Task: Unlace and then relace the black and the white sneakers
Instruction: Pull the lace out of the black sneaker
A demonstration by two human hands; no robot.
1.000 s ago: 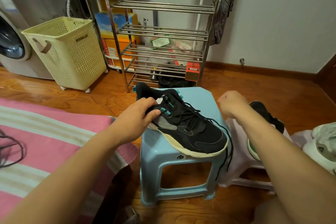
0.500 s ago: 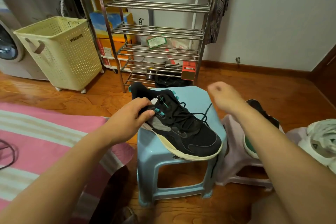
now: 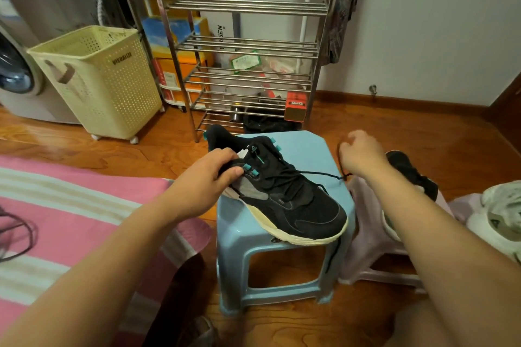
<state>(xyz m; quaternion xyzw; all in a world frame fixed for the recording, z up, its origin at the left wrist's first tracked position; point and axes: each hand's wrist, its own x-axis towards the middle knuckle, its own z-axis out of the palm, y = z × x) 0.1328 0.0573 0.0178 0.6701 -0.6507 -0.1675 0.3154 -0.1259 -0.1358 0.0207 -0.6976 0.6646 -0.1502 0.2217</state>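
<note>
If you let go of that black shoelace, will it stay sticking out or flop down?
Probably flop. The black shoelace looks thin and soft, straight only where the right hand pulls it. It likely weighs almost nothing, so the left hand steadies the black sneaker against the tug.

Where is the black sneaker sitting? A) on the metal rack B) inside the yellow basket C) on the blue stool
C: the black mesh sneaker with the cream sole lies on top of the light blue plastic stool, steadied at its collar by the left hand.
</note>
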